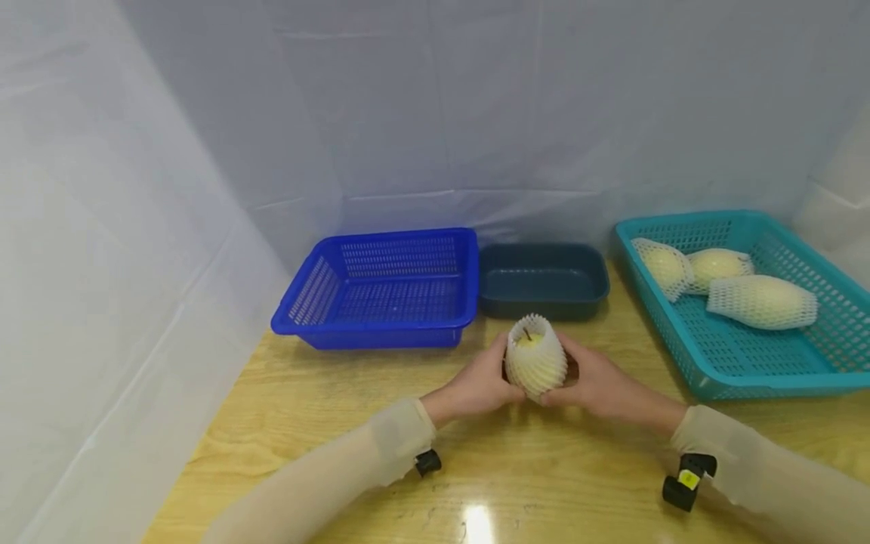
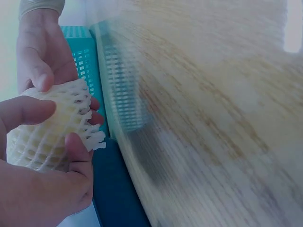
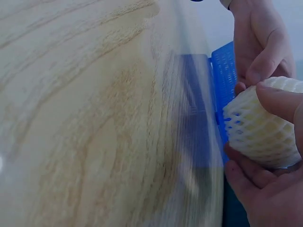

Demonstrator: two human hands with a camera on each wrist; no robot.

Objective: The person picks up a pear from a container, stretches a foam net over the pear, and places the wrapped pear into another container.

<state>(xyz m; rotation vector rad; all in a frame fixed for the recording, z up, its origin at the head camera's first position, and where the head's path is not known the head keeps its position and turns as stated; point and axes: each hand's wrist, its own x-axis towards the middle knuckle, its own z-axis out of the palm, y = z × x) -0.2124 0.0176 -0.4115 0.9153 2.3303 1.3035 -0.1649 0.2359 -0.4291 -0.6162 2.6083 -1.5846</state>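
Observation:
A pale yellow pear [image 1: 529, 341] with a dark stem sits in a white foam net [image 1: 537, 370], its open end facing up. My left hand [image 1: 484, 381] grips it from the left and my right hand [image 1: 598, 381] from the right, close over the wooden table. In the left wrist view, the left thumb and a bent finger press on the net [image 2: 45, 137]. Seen from the right wrist, the right thumb lies over the net [image 3: 260, 127] while fingers curl beneath it. The net hides much of the fruit.
Behind my hands stand a blue basket [image 1: 387, 327] on the left and a dark teal tray [image 1: 544, 308] beside it. A turquoise basket [image 1: 768, 384] at the right holds several netted fruits [image 1: 764, 301]. White sheeting [image 1: 435, 113] rises behind the table [image 1: 544, 468].

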